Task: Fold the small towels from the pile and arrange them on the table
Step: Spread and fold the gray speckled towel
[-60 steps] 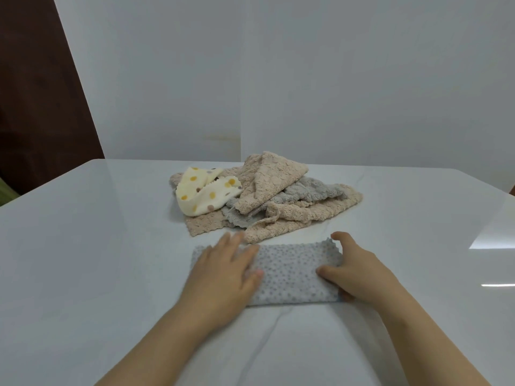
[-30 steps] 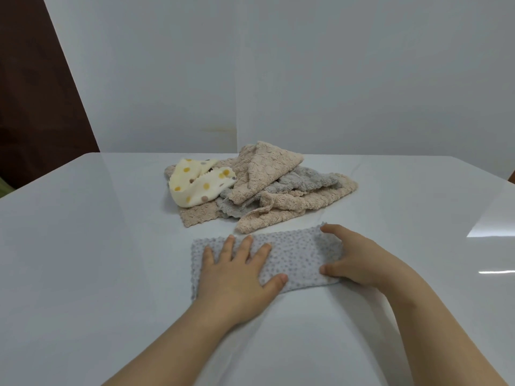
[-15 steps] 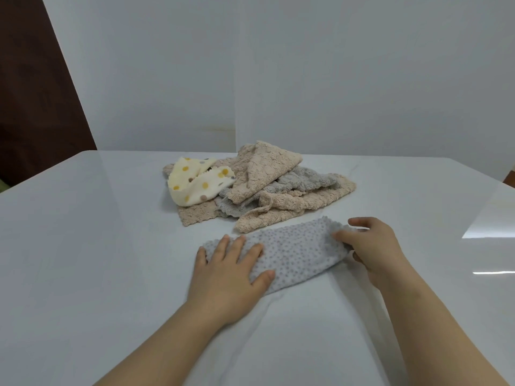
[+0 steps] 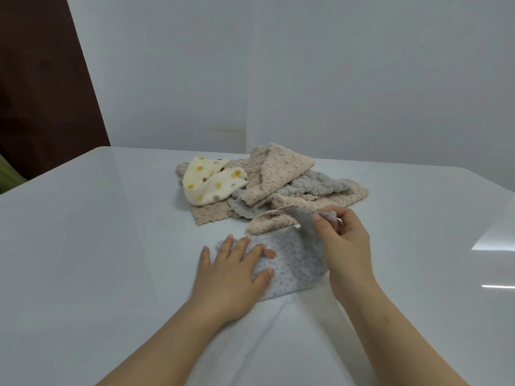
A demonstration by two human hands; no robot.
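A grey dotted towel (image 4: 295, 260) lies half folded on the white table (image 4: 97, 246) in front of me. My left hand (image 4: 231, 271) presses flat on its left part, fingers spread. My right hand (image 4: 342, 246) pinches the towel's right end and holds it lifted above the table, over the middle of the cloth. Behind them sits the pile of small towels (image 4: 278, 188): beige ones, a grey one and a cream towel with coloured dots (image 4: 211, 182) on the left side.
A white wall panel (image 4: 306, 79) stands along the table's far edge. A dark brown surface (image 4: 41, 79) shows at the left. Bright reflections lie on the table at the right.
My right hand has pinched the grey towel's right end, lifted it off the table and carried it leftward. My left hand stays pressed on the left part.
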